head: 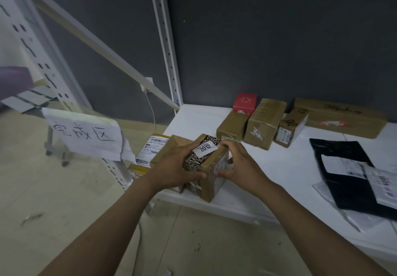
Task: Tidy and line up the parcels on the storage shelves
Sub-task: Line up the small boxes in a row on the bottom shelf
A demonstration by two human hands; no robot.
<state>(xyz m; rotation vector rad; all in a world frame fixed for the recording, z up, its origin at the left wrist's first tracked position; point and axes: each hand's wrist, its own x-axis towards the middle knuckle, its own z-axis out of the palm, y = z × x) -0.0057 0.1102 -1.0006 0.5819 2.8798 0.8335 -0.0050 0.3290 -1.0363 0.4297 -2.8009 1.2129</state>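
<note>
At the far left a paper sign (86,135) with handwritten characters hung on the slotted white rack (38,65) beside the shelving. Just right of it, at the left end of the white shelf (285,168), lay a yellow-taped parcel (150,150) with its barcode label facing up, and a plain brown box (175,143) sat against its right side. Next came the left hand (174,166), its fingers (191,146) curled over the top and left face of the patterned box (204,164), the thumb laid along the near face. That box was brown card wrapped in dark printed tape, with a white sticker reading 2012. It stood tilted at the shelf's front edge, close to the plain brown box; whether it rested on the shelf or hung just above it could not be told. The right hand (240,164) gripped its other side, fingers hooked over the far top edge and thumb on the near right face, so both sets of fingers were clamped on it. Further back and to the right ran a loose row: a small carton (232,126) with a red box (246,101) behind it, a taped carton (265,123), a labelled carton (292,128), then a long flat carton (343,116) against the dark wall. At the far right a black mailer bag (343,168) lay flat, well apart from the hands.
</note>
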